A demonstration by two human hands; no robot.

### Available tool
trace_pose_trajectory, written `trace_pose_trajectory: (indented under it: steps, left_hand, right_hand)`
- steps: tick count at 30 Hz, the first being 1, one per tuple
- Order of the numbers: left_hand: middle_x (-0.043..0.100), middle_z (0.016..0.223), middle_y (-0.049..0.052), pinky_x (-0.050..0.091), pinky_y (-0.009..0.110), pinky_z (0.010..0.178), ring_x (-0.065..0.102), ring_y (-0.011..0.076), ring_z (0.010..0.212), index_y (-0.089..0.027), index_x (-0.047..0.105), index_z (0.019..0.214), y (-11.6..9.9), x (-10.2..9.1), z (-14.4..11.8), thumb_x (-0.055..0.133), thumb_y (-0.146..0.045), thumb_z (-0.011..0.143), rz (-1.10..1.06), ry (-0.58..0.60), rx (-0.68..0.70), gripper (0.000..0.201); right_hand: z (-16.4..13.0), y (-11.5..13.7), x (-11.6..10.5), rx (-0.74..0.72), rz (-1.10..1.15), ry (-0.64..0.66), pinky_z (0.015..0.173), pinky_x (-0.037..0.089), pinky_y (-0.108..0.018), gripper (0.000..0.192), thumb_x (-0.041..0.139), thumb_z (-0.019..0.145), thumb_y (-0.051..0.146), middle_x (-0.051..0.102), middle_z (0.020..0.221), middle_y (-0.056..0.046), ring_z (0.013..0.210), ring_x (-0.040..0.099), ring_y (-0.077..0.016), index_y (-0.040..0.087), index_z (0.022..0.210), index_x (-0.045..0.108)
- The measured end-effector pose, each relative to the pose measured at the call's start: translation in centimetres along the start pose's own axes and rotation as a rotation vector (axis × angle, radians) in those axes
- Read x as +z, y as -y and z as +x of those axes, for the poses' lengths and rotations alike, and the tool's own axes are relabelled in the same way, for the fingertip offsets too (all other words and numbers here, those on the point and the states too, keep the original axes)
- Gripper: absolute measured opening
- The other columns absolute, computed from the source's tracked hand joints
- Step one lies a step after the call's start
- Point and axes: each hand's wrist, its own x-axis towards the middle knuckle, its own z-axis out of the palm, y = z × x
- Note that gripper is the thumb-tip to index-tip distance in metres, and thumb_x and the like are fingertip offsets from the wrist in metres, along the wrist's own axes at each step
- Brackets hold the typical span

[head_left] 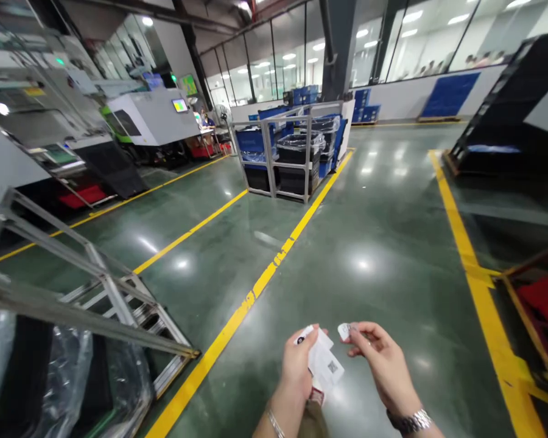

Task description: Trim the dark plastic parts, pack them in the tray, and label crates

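Note:
Near the bottom middle of the head view, my left hand [296, 365] is closed around several white paper slips [322, 364], one of which carries a printed square code. A small reddish printed piece [317, 396] shows below the slips, close to my wrist. To the right, apart from the slips, my right hand [380, 359] pinches a small white label [344, 331] with dark marks between thumb and fingers. Its print is too small to read. Both hands are held in front of me above the green floor.
Yellow lines mark the green floor [365, 231]. A metal-framed cart [270, 152] with blue and black crates stands ahead. At left are a metal frame [105, 274] and wrapped bins; machines [150, 115] stand behind. A black rack [497, 103] and red bin [545, 304] are at right.

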Motion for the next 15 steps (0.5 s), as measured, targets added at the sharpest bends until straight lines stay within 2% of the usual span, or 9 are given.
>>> trace_pose_trajectory:
  steps: [4,6,8,12,15]
  left_hand:
    - [0.074,0.07,0.012,0.05,0.027,0.063,0.066,0.0169,0.06,-0.009,0.071,0.071,-0.9,5.7,4.4,0.093,-0.038,0.024,-0.034,0.027,0.011,0.06]
    - [0.074,0.07,0.012,0.05,0.027,0.063,0.066,0.017,0.06,-0.009,0.071,0.07,-1.1,8.4,6.2,0.093,-0.039,0.023,-0.039,0.04,0.017,0.06]
    - [0.074,0.068,0.011,0.05,0.028,0.063,0.066,0.0175,0.061,-0.009,0.07,0.069,-0.9,11.1,7.9,0.093,-0.039,0.021,-0.035,0.038,0.025,0.061]
    - [0.073,0.067,0.01,0.05,0.03,0.065,0.066,0.0188,0.062,-0.01,0.069,0.068,0.5,16.8,11.5,0.093,-0.038,0.021,0.007,0.048,0.022,0.06]
    - [0.071,0.063,0.009,0.048,0.03,0.061,0.063,0.0173,0.057,-0.01,0.067,0.066,2.2,21.6,14.9,0.093,-0.039,0.023,0.067,0.078,0.012,0.059]
  right_hand:
    - [6.2,2.6,-1.4,0.001,-0.063,-0.032,0.06,0.052,-0.028,0.052,0.082,0.045,0.058,0.069,0.073,-0.006,0.067,0.061,-0.0173,0.018,0.076,0.068]
    - [8.7,3.5,-2.6,0.006,-0.094,-0.066,0.054,0.048,-0.026,0.056,0.082,0.044,0.057,0.067,0.068,-0.004,0.059,0.056,-0.0143,0.017,0.081,0.07]
    - [10.8,4.2,-3.9,0.02,-0.083,-0.085,0.049,0.046,-0.027,0.055,0.081,0.046,0.059,0.066,0.063,-0.004,0.051,0.052,-0.0126,0.017,0.078,0.068]
    - [15.2,5.1,-6.5,0.06,0.033,-0.122,0.057,0.053,-0.03,0.053,0.082,0.045,0.06,0.07,0.073,-0.009,0.066,0.063,-0.0198,0.017,0.07,0.064]
    - [19.7,5.7,-8.5,0.032,0.011,-0.181,0.061,0.054,-0.031,0.056,0.08,0.045,0.059,0.07,0.076,-0.007,0.067,0.062,-0.0186,0.018,0.08,0.068]
